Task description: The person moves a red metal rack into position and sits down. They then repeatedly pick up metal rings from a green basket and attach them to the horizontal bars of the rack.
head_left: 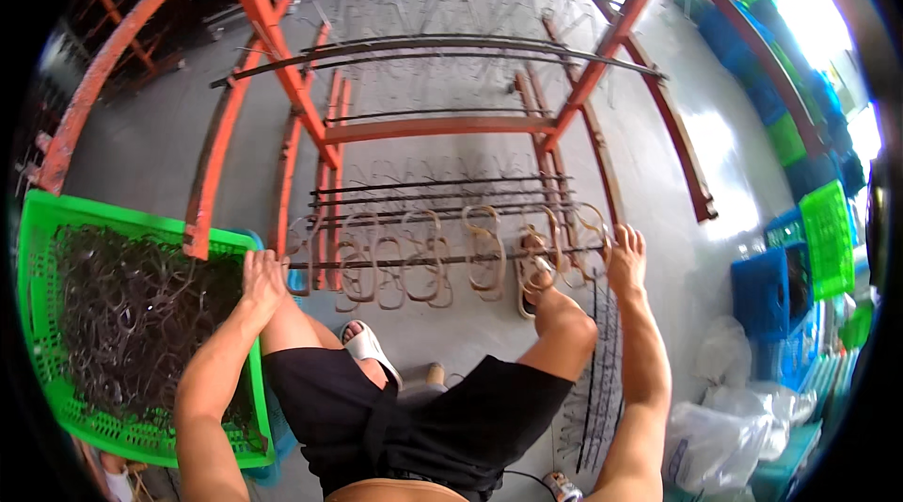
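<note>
A thin dark rod (451, 260) spans the space in front of my knees. My left hand (264, 278) is closed around its left end, over the edge of a green basket. At the other end, my right hand (627, 260) grips the rod with bent fingers. Several brown, see-through eyeglass frames (484, 253) hang along the rod between my hands. The wire hooks that seem to carry them are too fine to make out clearly. To the left, the green basket (141, 215) holds a heap of dark eyeglass frames (132, 333).
An orange metal rack (433, 128) stands ahead, carrying dark rods (442, 41) with wire hooks. More hooked rods (602, 370) lie beside my right leg. Blue crates (767, 286), a green crate (828, 239) and clear plastic bags (720, 441) crowd the right side.
</note>
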Tool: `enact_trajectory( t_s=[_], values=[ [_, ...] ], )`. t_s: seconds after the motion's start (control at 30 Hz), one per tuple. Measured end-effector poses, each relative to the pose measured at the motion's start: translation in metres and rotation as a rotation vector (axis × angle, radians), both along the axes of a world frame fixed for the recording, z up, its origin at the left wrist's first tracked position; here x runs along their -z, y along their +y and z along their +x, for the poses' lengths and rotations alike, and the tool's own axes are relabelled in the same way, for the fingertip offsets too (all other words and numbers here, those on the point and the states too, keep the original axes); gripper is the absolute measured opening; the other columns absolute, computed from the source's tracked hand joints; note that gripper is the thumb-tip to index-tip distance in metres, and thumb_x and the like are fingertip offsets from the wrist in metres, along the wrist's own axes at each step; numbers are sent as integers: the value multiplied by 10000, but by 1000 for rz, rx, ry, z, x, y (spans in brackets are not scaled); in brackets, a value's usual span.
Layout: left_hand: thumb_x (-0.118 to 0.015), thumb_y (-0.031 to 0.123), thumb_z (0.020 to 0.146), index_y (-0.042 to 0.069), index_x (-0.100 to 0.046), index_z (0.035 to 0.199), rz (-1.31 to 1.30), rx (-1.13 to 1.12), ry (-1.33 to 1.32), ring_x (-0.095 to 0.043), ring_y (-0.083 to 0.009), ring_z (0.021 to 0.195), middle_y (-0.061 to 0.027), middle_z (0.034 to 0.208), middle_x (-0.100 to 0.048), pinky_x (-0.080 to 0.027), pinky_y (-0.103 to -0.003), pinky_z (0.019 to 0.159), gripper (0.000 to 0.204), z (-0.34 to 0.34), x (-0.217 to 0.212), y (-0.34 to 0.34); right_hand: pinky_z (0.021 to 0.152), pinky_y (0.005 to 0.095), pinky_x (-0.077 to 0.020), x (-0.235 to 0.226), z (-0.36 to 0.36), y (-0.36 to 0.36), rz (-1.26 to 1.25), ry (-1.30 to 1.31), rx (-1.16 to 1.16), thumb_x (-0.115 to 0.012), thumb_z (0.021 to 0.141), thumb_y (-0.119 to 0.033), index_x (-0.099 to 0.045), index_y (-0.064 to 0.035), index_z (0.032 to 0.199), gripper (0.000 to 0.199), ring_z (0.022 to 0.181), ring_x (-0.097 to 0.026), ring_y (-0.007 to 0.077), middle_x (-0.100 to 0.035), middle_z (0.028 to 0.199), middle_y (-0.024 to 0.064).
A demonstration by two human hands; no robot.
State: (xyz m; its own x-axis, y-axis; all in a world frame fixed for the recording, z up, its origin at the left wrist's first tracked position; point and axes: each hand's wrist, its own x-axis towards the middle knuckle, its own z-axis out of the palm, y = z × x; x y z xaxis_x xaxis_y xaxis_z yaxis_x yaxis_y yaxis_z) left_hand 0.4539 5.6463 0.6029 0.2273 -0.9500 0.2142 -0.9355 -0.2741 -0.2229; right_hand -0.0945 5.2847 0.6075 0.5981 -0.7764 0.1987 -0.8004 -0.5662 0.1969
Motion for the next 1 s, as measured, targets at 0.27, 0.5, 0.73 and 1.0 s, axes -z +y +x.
enact_trajectory(
  t_s=[0.27, 0.5, 0.73, 1.0],
  values=[
    [-543, 174, 850, -53, -578, 1052, -136, -367, 528, -548, -381, 932, -257, 994, -594, -434, -424, 864, 306, -34, -43, -23, 990, 439, -350, -86, -23, -9, -86, -104, -107, -555, 758, -39, -565, -18, 960, 203, 1101, -463, 337, -540, 1039, 135],
    [-512, 146, 846, 23, -626, 1000, -235, -94, 71, -530, -335, 1062, -212, 1143, -555, -376, -427, 971, 228, 43, -39, -114, 866, 419, -406, -57, 9, -40, 39, -167, -43, -559, 796, -83, -546, -34, 981, 192, 928, -508, 331, -540, 882, 128],
    [-625, 138, 762, 59, -622, 825, -364, -101, 106, -565, -326, 843, -134, 852, -590, -456, -435, 740, 101, 108, 0, -197, 840, 401, -420, -15, 68, -95, -73, -172, -70, -567, 790, -108, -537, -70, 953, 169, 936, -526, 292, -551, 914, 93],
    [-595, 121, 809, 67, -593, 1040, -344, -188, 190, -568, -305, 959, -139, 990, -610, -441, -404, 821, 237, 108, 13, -185, 945, 379, -387, -2, 116, -188, -205, -296, -125, -560, 801, -154, -548, -109, 978, 184, 1042, -515, 234, -558, 948, 58]
  ],
)
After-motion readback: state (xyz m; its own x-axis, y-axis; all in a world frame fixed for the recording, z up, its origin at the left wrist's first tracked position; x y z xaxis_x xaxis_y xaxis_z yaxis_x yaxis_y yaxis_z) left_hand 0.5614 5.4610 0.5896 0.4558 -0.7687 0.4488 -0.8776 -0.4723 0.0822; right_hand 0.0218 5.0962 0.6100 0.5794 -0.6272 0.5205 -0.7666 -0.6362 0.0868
